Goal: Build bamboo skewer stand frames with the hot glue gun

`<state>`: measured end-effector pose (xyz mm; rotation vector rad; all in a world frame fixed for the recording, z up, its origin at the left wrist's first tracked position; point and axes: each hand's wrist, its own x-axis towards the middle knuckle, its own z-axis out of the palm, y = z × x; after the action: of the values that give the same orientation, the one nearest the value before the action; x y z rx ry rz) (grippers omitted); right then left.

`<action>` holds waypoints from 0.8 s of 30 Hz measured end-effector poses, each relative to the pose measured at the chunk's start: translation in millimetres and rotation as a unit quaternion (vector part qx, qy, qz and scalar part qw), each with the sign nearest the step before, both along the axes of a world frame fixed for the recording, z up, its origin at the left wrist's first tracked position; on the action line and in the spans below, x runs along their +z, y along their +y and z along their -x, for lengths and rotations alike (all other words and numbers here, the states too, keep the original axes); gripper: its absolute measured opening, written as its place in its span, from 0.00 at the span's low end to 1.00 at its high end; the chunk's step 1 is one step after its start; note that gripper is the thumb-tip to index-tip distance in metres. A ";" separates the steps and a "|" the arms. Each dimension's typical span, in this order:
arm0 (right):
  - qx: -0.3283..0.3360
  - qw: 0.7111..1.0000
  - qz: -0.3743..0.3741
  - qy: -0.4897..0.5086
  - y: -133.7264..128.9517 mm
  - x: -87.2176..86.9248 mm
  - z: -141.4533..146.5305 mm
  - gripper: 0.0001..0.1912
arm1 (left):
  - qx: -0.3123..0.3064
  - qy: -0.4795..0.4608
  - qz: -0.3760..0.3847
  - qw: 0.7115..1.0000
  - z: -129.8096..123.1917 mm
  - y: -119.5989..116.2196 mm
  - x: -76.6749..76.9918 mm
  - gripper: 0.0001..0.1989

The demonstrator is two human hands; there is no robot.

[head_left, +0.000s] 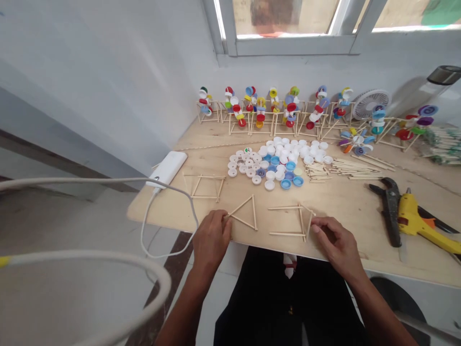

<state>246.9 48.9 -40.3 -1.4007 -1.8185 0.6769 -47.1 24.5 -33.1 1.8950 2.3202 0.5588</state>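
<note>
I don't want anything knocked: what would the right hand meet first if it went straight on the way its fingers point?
The right hand would first meet the wooden stick frame directly ahead; it may already be touching its near end, though depth is hard to judge.

A stick triangle (254, 212), pale and three-sided, points left near the front edge of the table (212, 221); to its right, a stick frame (301, 221) has a triangular end, two roughly parallel sticks jutting left from it.
</note>
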 end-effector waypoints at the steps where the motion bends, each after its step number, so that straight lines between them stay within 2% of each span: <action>1: 0.000 1.000 -0.001 -0.002 0.3 0.1 0.5 0.09 | 0.002 0.010 0.009 1.000 -0.1 1.5 0.3 0.08; 5: 0.000 1.000 -0.009 0.001 1.1 0.4 2.2 0.09 | 0.009 0.032 0.029 0.999 -1.3 5.2 1.2 0.08; 12: -0.002 1.000 -0.012 -0.017 0.6 2.3 5.0 0.09 | 0.012 0.018 0.029 0.999 0.3 7.9 -0.7 0.08; 24: 0.018 0.999 -0.015 -0.037 -0.1 2.3 8.2 0.08 | 0.009 -0.056 0.008 0.998 4.3 10.0 0.2 0.09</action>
<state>238.6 48.8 -38.0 -1.3936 -1.9072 0.6205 -51.4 34.5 -32.9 1.7884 2.2671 0.6309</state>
